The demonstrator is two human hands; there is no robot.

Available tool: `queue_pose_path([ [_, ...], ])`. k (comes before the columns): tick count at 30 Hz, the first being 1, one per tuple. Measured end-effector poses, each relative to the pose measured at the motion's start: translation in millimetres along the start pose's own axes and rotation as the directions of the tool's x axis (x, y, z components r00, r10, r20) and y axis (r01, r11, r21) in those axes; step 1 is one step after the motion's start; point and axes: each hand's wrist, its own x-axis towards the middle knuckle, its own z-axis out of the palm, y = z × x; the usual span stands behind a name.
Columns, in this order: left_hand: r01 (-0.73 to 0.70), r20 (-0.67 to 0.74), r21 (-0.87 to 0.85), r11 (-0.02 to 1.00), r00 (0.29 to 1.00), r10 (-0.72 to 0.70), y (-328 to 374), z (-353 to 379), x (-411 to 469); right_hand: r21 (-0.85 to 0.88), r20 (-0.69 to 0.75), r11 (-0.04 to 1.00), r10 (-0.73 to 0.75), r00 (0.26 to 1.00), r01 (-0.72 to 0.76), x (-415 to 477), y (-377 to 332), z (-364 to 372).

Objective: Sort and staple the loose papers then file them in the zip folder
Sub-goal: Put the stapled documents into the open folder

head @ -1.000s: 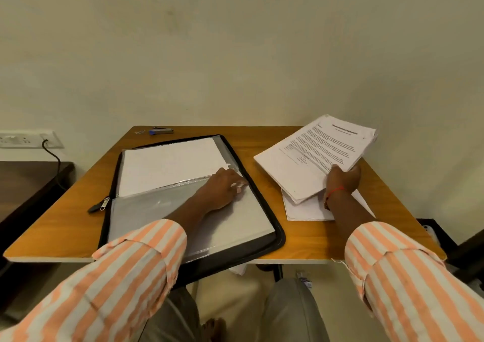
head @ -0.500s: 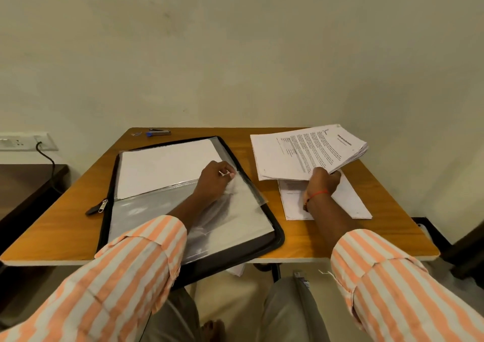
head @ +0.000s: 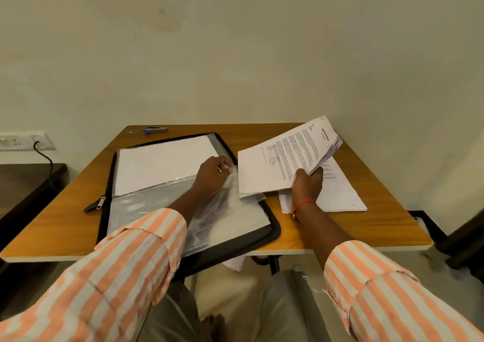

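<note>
A black zip folder lies open on the wooden table, with white sheets in its far half and clear plastic sleeves in its near half. My left hand pinches the right edge of a clear sleeve and holds it lifted. My right hand grips a thick stack of printed papers, tilted, its left edge over the folder's right rim close to the lifted sleeve. More white sheets lie flat on the table under that stack.
A stapler with a blue end and loose staples lie at the table's far left corner. The folder's zip pull hangs off its left side. A wall socket with a black cable is at far left, above a dark side table.
My right hand has carried the paper stack leftward, from above the table's right side to the folder's right rim. My left hand has lifted the sleeve's edge higher.
</note>
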Motion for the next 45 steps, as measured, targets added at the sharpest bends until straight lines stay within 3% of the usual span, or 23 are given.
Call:
queue_pose_path([
  [8, 0.128, 0.084, 0.110, 0.986, 0.987, -0.137, 17.3, 18.3, -3.4, -0.080, 0.085, 0.997, 0.009, 0.996, -0.002, -7.7, 4.6, -20.6],
  [13, 0.016, 0.100, 0.320, 0.947, 0.994, -0.050, 22.5, 36.2, -10.5, -0.108, 0.201, 0.991, 0.104, 0.974, -0.083, -5.6, 1.2, -36.6],
  [17, -0.021, 0.105, 0.369, 0.929, 0.994, -0.019, 18.8, 39.3, -15.1, -0.041, 0.338, 0.962, 0.268, 0.902, -0.271, 9.1, -29.0, -58.4],
  [20, -0.046, 0.106, 0.371, 0.928, 0.994, 0.007, 17.0, 39.3, -17.6, -0.108, 0.389, 0.919, 0.390, 0.834, -0.379, 42.8, -50.4, -78.6],
  [25, -0.049, 0.097, 0.342, 0.938, 0.995, 0.017, 15.6, 39.1, -15.9, -0.084, 0.557, 0.842, 0.484, 0.675, -0.534, 102.7, -66.8, -101.5],
  [28, -0.053, 0.099, 0.340, 0.939, 0.995, 0.021, 13.1, 38.8, -15.5, -0.175, 0.565, 0.790, 0.570, 0.597, -0.588, 129.6, -65.3, -107.3],
  [30, -0.055, 0.087, 0.317, 0.947, 0.996, 0.028, 10.9, 38.9, -15.8, -0.312, 0.551, 0.766, 0.628, 0.550, -0.562, 138.0, -65.0, -104.2],
  [33, -0.023, 0.089, 0.268, 0.963, 0.996, -0.001, 9.0, 38.6, -14.9, -0.472, 0.497, 0.736, 0.677, 0.543, -0.485, 147.3, -64.1, -86.9],
  [37, 0.058, 0.032, 0.169, 0.984, 0.997, -0.064, 11.5, 35.0, -12.9, -0.754, 0.501, 0.657, 0.598, 0.625, -0.024, 155.6, -59.4, -68.8],
  [39, 0.126, 0.009, 0.138, 0.982, 0.992, -0.128, 13.5, 30.0, -9.3, -0.756, 0.549, 0.642, 0.514, 0.659, 0.129, 159.6, -55.5, -72.2],
  [45, 0.269, -0.051, 0.163, 0.949, 0.963, -0.264, 18.4, 22.8, -2.6, -0.643, 0.663, 0.738, 0.402, 0.631, 0.206, 147.4, -54.6, -100.8],
])
